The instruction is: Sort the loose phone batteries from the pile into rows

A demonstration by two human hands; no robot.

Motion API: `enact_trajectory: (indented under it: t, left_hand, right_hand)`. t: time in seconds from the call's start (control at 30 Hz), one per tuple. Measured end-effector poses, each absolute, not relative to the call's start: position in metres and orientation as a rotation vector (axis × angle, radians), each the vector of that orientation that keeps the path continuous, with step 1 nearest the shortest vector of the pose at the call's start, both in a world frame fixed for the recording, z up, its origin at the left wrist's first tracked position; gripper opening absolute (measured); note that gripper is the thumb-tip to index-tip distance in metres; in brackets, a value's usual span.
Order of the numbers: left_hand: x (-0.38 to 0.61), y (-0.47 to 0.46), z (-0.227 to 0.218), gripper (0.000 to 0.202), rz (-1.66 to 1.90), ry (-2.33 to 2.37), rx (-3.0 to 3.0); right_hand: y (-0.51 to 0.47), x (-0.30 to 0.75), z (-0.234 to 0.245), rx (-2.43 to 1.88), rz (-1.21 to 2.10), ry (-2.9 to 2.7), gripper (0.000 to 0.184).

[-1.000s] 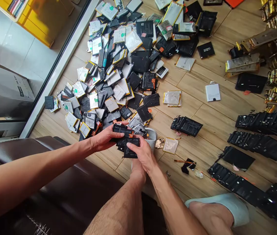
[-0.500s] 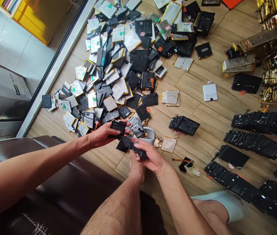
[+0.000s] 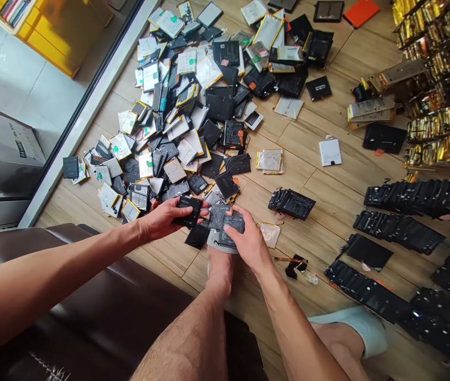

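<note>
Fingers (image 3: 203,212) of the left hand (image 3: 160,222) lie close together and curl round a black phone battery (image 3: 188,210) with small white lettering on its upper face. Behind that hand, a heap of phone batteries (image 3: 173,121) in black, silver and white spreads across the wood-effect floor (image 3: 249,296). Just below the held one, a loose black battery (image 3: 197,236) lies tilted beside a grey slipper (image 3: 217,242). Fingers (image 3: 237,211) of the right hand (image 3: 250,243) are spread, not pinching, pressed on a black stacked battery (image 3: 233,223) that overlaps a second black battery (image 3: 219,216), both above the slipper's toe. Further right, black batteries stand in 5 rough rows (image 3: 402,225). Compared with 0.5 s ago, the right hand has moved from a tilted battery to lie flat on this pair, and the hands sit further apart.
</note>
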State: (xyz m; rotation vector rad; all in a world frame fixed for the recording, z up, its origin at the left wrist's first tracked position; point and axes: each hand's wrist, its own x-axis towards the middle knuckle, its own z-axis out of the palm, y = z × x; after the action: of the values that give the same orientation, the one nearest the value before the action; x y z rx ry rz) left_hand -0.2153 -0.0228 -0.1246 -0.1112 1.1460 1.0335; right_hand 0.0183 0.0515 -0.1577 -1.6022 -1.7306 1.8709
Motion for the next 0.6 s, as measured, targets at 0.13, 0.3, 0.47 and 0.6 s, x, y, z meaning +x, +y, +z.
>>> enact_trajectory:
  t: [0.13, 0.3, 0.47, 0.6]
  left_hand:
    - [-0.201, -0.021, -0.122, 0.028, 0.972, 1.156, -0.038]
    - [-0.178, -0.020, -0.123, 0.033, 0.906, 1.143, 0.137]
    - [-0.136, -0.027, -0.117, 0.042, 0.789, 1.253, 0.217]
    - [-0.107, -0.027, -0.103, 0.046, 0.667, 1.186, 0.178]
  right_hand:
    - [0.044, 0.018, -0.163, -1.691, 1.587, -2.048, 0.066]
    - [0.035, 0.038, -0.160, -1.690, 1.440, -1.947, 0.048]
    - [0.021, 0.056, -0.140, -1.548, 1.948, -1.526, 0.037]
    - [0.009, 0.072, -0.123, -1.516, 2.138, -1.375, 0.032]
